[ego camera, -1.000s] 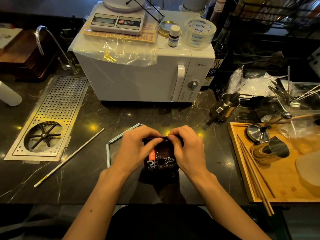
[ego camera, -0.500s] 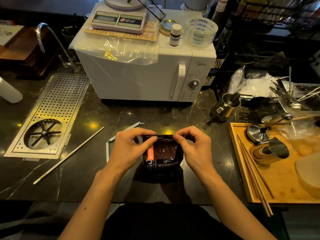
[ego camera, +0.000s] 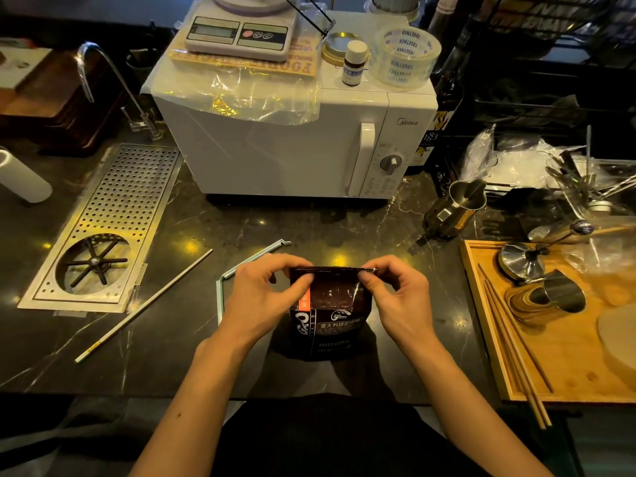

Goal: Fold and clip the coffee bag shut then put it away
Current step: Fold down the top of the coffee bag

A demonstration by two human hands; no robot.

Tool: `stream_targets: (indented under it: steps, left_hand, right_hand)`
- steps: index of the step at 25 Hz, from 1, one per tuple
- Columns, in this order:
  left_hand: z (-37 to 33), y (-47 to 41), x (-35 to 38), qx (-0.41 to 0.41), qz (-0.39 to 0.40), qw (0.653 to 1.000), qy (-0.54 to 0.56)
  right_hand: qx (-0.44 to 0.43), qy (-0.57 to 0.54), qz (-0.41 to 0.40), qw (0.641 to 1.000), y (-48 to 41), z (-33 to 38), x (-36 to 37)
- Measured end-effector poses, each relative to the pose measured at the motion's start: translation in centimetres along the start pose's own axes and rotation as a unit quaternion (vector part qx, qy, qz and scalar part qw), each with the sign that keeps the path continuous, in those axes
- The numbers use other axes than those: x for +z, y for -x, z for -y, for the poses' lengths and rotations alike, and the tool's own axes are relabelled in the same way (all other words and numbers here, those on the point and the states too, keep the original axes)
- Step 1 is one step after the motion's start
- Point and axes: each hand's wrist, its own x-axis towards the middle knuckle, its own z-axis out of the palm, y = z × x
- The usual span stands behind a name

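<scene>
The coffee bag (ego camera: 327, 318) stands upright on the dark counter (ego camera: 241, 228) right in front of me, near its front edge. My left hand (ego camera: 265, 294) pinches the top left corner between thumb and fingers, and my right hand (ego camera: 392, 297) pinches the top right corner likewise. A pale clip (ego camera: 241, 270) lies on the counter just behind my left hand.

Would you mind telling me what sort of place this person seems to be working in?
Most likely a cafe or home coffee bar counter. A built-in pitcher rinser tray is set into the dark counter, a steel milk jug stands by the microwave, and both hands pinch a coffee bag.
</scene>
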Motion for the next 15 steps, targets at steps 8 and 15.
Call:
stream_targets:
  steps: [8, 15]
  left_hand:
    - [-0.9, -1.0, 1.3, 0.095, 0.036, 0.994, -0.027]
    - [-1.1, -1.2, 0.9, 0.124, 0.032, 0.991, -0.044]
  right_hand:
    - [-0.131, 0.096, 0.074, 0.984, -0.2, 1.4, -0.7]
    - [-0.17, 0.153, 0.024, 0.973, -0.6, 1.4, 0.6]
